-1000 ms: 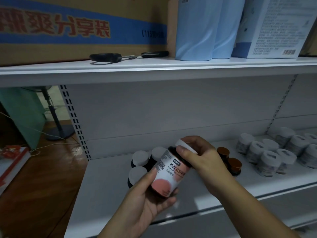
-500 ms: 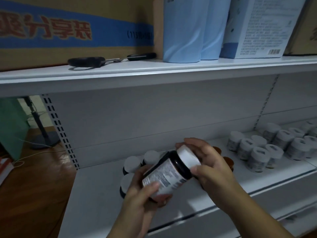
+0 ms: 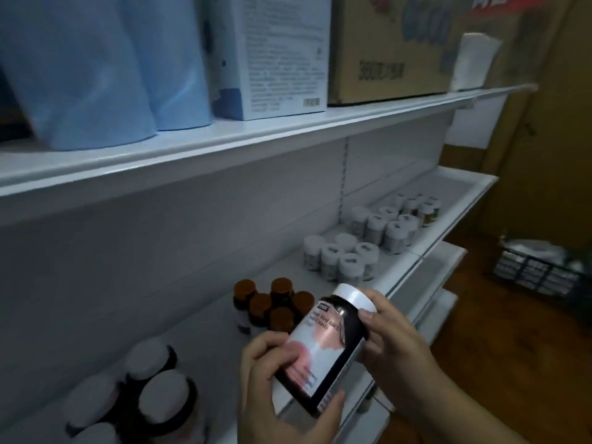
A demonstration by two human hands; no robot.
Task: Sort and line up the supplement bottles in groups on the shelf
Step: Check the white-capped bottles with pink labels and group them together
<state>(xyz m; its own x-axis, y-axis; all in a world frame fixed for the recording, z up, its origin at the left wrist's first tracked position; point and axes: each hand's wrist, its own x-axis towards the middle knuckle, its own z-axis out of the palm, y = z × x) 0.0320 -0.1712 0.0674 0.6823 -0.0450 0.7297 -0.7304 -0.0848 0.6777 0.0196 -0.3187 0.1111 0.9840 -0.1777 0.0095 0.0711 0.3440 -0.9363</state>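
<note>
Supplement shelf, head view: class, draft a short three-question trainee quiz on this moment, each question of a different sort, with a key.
1. True or false: both hands grip the dark white-capped bottle.
2. Which group stands right behind that bottle? A) white-capped dark bottles B) brown-capped bottles C) blue rolls
3. Fill in: the right hand holds the bottle near its ____, the left hand near its base.

Key
1. True.
2. B, the brown-capped bottles; the matching white-capped dark bottles stand further left on the shelf.
3. Cap.
</note>
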